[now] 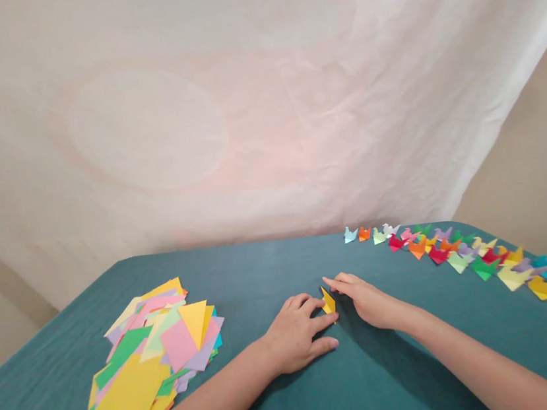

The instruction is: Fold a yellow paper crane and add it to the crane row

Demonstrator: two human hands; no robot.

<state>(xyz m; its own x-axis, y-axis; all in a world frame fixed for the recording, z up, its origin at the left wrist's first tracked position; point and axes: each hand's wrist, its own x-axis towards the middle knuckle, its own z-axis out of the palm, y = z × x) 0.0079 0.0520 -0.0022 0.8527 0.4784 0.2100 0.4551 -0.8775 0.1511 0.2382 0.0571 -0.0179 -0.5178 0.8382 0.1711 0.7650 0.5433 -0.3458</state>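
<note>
A small folded yellow paper piece point(328, 302) lies on the teal tablecloth point(242, 275) between my two hands. My left hand point(298, 335) rests on the cloth with its fingers curled, the index finger and thumb closed against the yellow piece. My right hand point(365, 299) lies just right of the piece, fingers together and stretched, the fingertips touching its top edge.
A loose pile of coloured paper squares point(147, 360) lies at the left. Several small folded paper figures point(479, 256) in many colours stretch in a band from the far middle to the right edge. A pale sheet point(241, 102) hangs behind the table.
</note>
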